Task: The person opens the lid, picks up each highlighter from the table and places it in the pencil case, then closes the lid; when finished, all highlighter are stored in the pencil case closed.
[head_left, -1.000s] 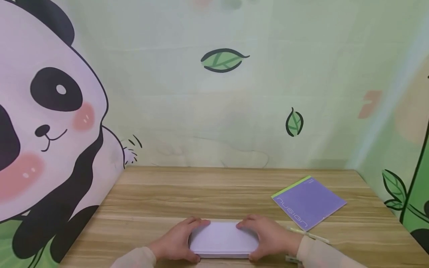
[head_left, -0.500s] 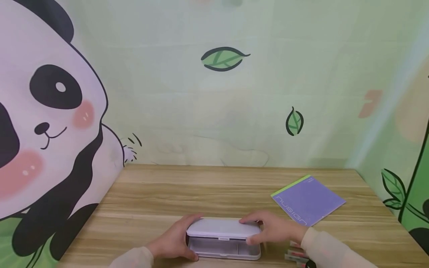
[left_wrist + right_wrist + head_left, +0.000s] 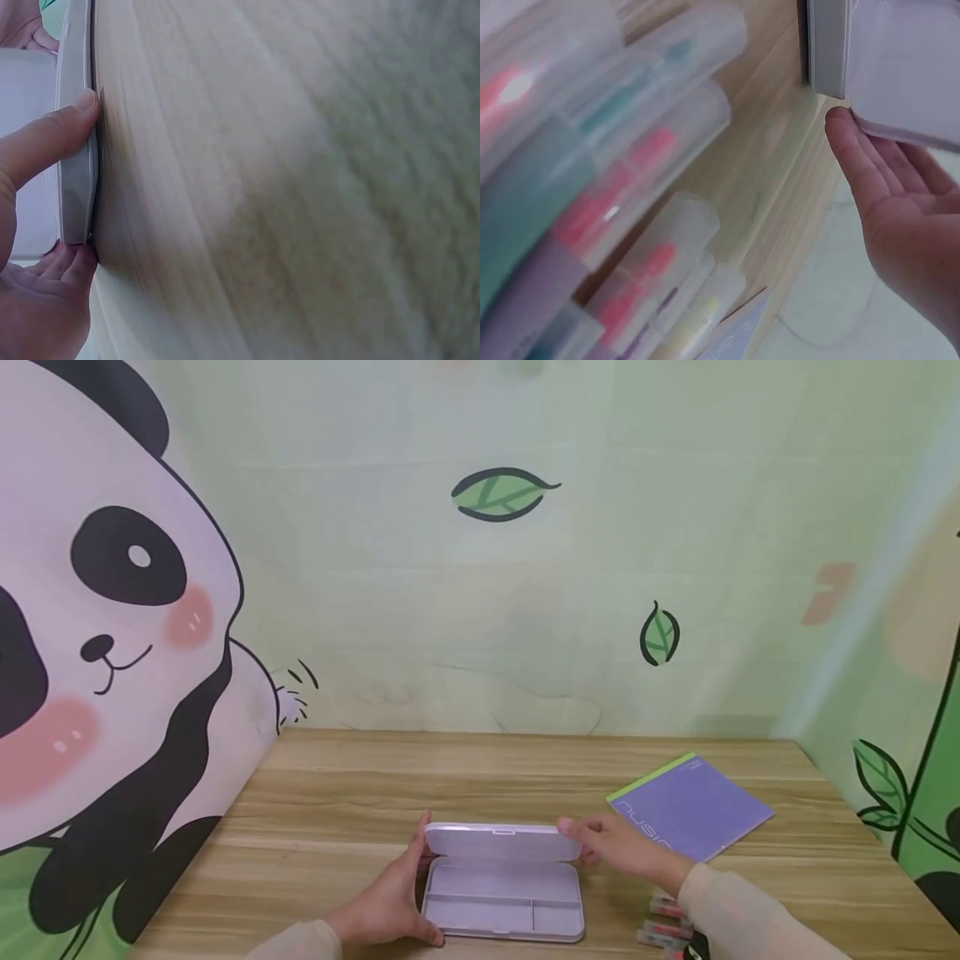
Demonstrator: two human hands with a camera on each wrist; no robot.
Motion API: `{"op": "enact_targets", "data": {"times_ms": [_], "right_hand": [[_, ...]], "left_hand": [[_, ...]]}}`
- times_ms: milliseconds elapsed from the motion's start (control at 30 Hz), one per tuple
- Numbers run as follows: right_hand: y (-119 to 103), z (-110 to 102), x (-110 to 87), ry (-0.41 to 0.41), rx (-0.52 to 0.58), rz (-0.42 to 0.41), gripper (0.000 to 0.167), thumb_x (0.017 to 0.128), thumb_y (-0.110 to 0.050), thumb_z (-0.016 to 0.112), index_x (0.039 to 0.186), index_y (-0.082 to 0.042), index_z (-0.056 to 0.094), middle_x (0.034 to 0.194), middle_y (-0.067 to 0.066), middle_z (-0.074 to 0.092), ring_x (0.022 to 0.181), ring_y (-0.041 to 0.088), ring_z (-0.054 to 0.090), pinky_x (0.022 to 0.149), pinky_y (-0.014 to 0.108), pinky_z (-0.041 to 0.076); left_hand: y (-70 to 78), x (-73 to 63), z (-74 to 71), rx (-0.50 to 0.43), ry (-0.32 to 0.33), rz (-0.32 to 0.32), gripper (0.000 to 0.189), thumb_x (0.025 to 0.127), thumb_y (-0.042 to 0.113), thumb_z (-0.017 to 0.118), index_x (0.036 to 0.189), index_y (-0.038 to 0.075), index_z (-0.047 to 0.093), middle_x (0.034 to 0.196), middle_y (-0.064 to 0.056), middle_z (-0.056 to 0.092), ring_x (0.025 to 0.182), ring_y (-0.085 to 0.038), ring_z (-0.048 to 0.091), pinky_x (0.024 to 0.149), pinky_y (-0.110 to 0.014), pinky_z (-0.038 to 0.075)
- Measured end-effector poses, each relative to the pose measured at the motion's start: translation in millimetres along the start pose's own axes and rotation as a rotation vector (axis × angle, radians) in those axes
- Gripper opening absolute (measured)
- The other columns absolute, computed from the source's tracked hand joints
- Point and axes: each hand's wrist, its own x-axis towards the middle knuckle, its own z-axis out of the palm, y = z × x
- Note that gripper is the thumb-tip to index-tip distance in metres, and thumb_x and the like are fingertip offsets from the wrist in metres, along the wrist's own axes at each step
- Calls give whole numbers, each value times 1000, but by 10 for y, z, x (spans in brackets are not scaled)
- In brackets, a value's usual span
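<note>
A pale lavender pencil case (image 3: pixel 480 916) lies on the table with its lid (image 3: pixel 495 843) raised at the back. Its tray shows one long compartment behind and two smaller ones in front, with nothing in them. My left hand (image 3: pixel 386 893) grips the case's left end, thumb at the front corner and fingers toward the back. In the left wrist view that thumb (image 3: pixel 56 135) presses against the case's side. The lid's right end is held by my right hand (image 3: pixel 618 847). In the right wrist view the fingers (image 3: pixel 855 157) lie behind the lid; the thumb is hidden there.
A purple notebook (image 3: pixel 701 806) with a green spine strip lies at the back right of the wooden table (image 3: pixel 360 777). Several clear-capped pens or markers (image 3: pixel 663 931) lie beside my right forearm. A curtain (image 3: pixel 360 568) with panda and leaf prints hangs behind the table.
The pencil case was closed one second ago; its lid has swung up and back. My right hand rose and moved back with the lid. My left hand stayed at the left end.
</note>
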Motion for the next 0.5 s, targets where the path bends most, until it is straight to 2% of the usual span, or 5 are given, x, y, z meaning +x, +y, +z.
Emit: {"op": "enact_targets", "data": {"times_ms": [167, 267, 500], "right_hand": [[15, 16, 72, 84, 97, 95, 67, 99, -49, 44, 104, 15, 64, 84, 21, 71, 74, 26, 70, 69, 41, 58], [24, 31, 103, 119, 128, 137, 70, 100, -51, 40, 101, 16, 62, 79, 19, 70, 68, 22, 69, 65, 39, 58], [61, 75, 156, 206, 186, 193, 70, 100, -53, 37, 102, 13, 58, 72, 15, 66, 61, 19, 66, 61, 36, 58]], "left_hand": [[-11, 3, 6, -69, -2, 27, 154, 48, 13, 95, 153, 12, -17, 131, -15, 51, 126, -29, 50, 108, -26, 36], [-14, 1, 7, -85, 1, 36, 154, 48, 12, 95, 153, 11, -17, 131, -15, 51, 126, -29, 50, 108, -27, 37], [-5, -4, 17, -87, -3, 33, 152, 48, 9, 94, 153, 8, -16, 135, -16, 50, 127, -29, 49, 107, -20, 33]]}}
